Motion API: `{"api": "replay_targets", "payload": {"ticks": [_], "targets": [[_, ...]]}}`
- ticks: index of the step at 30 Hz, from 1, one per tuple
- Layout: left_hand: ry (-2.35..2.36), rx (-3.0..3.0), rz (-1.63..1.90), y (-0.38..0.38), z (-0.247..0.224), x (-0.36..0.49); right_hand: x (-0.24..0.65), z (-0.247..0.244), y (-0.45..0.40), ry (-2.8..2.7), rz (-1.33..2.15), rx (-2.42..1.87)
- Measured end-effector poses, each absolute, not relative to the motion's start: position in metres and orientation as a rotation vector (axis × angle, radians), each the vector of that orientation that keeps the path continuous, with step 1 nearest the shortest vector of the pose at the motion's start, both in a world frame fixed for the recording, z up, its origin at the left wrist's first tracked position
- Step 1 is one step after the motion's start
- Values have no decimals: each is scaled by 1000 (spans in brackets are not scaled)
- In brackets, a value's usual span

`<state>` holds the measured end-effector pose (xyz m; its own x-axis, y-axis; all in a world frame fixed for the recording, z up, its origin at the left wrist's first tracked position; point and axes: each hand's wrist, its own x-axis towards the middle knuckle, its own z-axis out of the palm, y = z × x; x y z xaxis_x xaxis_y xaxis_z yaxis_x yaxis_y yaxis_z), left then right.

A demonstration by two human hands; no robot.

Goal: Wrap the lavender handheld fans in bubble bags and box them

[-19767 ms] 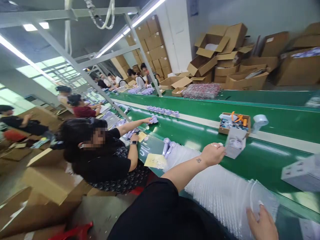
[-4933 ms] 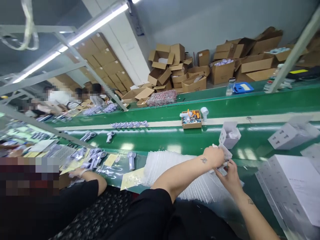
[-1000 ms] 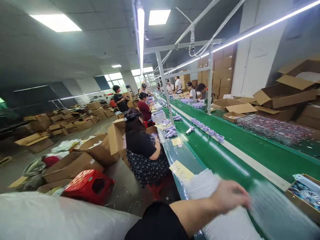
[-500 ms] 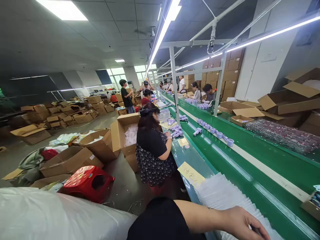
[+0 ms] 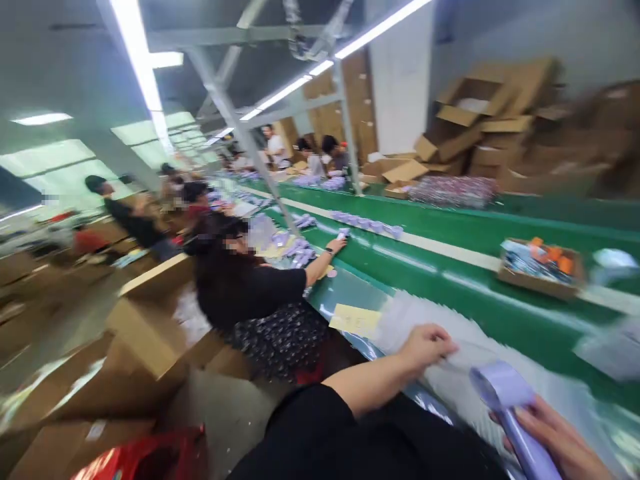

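Observation:
My left hand (image 5: 429, 347) is over a spread of clear plastic bags (image 5: 480, 360), thumb and fingers pinched together at a bag's edge. At the lower right, my right hand (image 5: 555, 430) is wrapped round a lilac device (image 5: 523, 417) with a wide loop-shaped head, which points up and left. The bags lie on the bench beside the green conveyor, overlapping in a row. A yellow paper (image 5: 354, 320) touches their left end.
On the green conveyor (image 5: 430, 267) stands a carton of orange and blue items (image 5: 543, 267). A co-worker (image 5: 250, 287) at left reaches across the bench. Lilac parts (image 5: 367, 222) line the belt. Open cartons (image 5: 150, 327) and a red stool (image 5: 145, 460) are at lower left.
The view has swung right. My right hand and the lilac device have come into view. My left hand's fingers have drawn together over the bags. The co-worker's arm now extends over the belt.

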<state>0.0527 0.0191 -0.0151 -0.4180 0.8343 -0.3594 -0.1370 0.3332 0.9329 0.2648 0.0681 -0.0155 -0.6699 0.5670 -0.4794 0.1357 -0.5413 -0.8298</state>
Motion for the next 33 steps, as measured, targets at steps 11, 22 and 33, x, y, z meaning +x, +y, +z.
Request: {"api": "replay_targets", "payload": {"ticks": [11,22,33], "targets": [[1492,1594,1050,19,0,59,249,0,56,-953,2557,-555],[1639,1381,1005,23,4,51,261,-2,50,-998,2391,-805],[1497,1661,1044,24,4,53,261,-9,51,-851,2386,-885]]}}
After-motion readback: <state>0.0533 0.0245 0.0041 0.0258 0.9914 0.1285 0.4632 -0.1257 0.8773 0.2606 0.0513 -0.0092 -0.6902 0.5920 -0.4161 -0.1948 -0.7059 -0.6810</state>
